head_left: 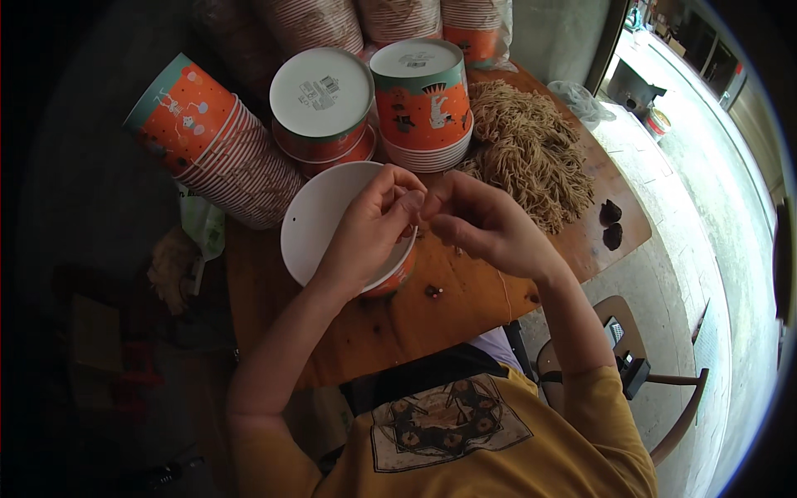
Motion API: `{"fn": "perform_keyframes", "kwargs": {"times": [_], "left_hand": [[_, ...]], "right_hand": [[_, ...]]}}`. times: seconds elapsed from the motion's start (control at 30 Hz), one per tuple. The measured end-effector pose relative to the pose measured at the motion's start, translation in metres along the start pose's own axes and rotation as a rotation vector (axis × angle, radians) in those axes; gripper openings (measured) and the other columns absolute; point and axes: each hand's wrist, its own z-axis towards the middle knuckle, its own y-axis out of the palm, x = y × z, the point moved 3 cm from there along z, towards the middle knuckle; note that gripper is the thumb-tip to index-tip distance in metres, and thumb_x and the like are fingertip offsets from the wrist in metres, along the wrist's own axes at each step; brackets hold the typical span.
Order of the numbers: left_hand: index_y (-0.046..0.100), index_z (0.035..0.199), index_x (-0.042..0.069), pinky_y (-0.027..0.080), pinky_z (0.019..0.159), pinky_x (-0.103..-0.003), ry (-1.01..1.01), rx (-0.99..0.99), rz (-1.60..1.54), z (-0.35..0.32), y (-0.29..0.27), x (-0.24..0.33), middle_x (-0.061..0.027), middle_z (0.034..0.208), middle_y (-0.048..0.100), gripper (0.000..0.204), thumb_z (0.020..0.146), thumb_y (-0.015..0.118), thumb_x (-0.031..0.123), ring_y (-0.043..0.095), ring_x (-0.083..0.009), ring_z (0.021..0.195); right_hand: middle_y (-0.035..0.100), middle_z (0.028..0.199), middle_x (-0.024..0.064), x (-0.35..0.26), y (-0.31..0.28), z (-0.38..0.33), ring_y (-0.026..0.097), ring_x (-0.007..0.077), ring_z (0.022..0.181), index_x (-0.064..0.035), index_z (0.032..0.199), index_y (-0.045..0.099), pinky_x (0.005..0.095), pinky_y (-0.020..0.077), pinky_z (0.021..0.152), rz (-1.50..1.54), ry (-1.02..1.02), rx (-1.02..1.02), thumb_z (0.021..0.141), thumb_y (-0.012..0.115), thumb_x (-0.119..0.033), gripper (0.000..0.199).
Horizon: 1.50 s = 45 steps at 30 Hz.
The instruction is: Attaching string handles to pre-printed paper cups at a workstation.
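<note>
An open paper bucket, white inside and orange outside, tilts on the table in front of me; a small dark hole shows in its wall. My left hand reaches over the bucket's near right rim, thumb and fingers pinched together. What they pinch is too small to make out. Right beside it, my right hand has its fingertips drawn together, almost touching the left ones. Below that hand a thin cord runs down past the table's edge; its upper end is hidden by the hand.
Beige cords lie heaped at the right. Behind the bucket stand upturned bucket stacks; another stack leans at the left. Bagged stacks line the back. Two dark lumps sit near the wooden table's right edge. A chair stands at right.
</note>
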Motion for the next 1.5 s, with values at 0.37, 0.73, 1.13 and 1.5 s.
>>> {"fn": "perform_keyframes", "kwargs": {"times": [0.37,0.73,1.13,1.5], "left_hand": [[0.055,0.099,0.004,0.043,0.068,-0.019,-0.206,-0.038,-0.129,-0.003,0.002,-0.006,0.0013,0.083,0.055,0.011,0.097,0.051,0.014,0.049,-0.0045,0.072],[0.059,0.099,0.003,0.041,0.066,-0.017,-0.285,-0.074,-0.261,0.001,0.005,-0.008,0.0027,0.082,0.056,0.013,0.095,0.055,0.015,0.05,-0.0029,0.071],[0.059,0.098,0.006,0.042,0.067,-0.019,-0.296,-0.047,-0.3,0.003,0.002,-0.012,0.0009,0.084,0.059,0.011,0.093,0.056,0.016,0.053,-0.005,0.073],[0.055,0.105,0.005,0.049,0.08,-0.026,-0.435,-0.22,-0.464,0.001,0.004,-0.005,-0.0025,0.097,0.059,0.016,0.09,0.057,0.006,0.058,-0.0112,0.091]], "right_hand": [[0.055,0.086,-0.0022,0.018,-0.021,0.046,0.052,0.0033,0.08,-0.0034,0.1,0.054,0.0199,0.0438,0.068,-0.024,-0.063,-0.06,0.094,0.054,-0.011,0.01],[0.058,0.088,0.0056,0.023,-0.026,0.013,0.058,0.0145,0.08,-0.0017,0.097,0.057,0.0261,0.048,0.066,-0.723,-0.422,0.438,0.088,0.06,-0.007,0.011],[0.052,0.075,0.0086,0.016,0.004,-0.017,0.055,0.0211,0.062,-0.0031,0.086,0.057,0.0319,0.0463,0.056,-0.624,-0.276,0.478,0.083,0.066,-0.008,0.011],[0.054,0.074,0.0076,0.019,0.029,-0.03,0.055,0.0205,0.059,-0.0038,0.087,0.059,0.0307,0.0456,0.054,-0.575,-0.28,0.538,0.082,0.067,-0.008,0.01]]}}
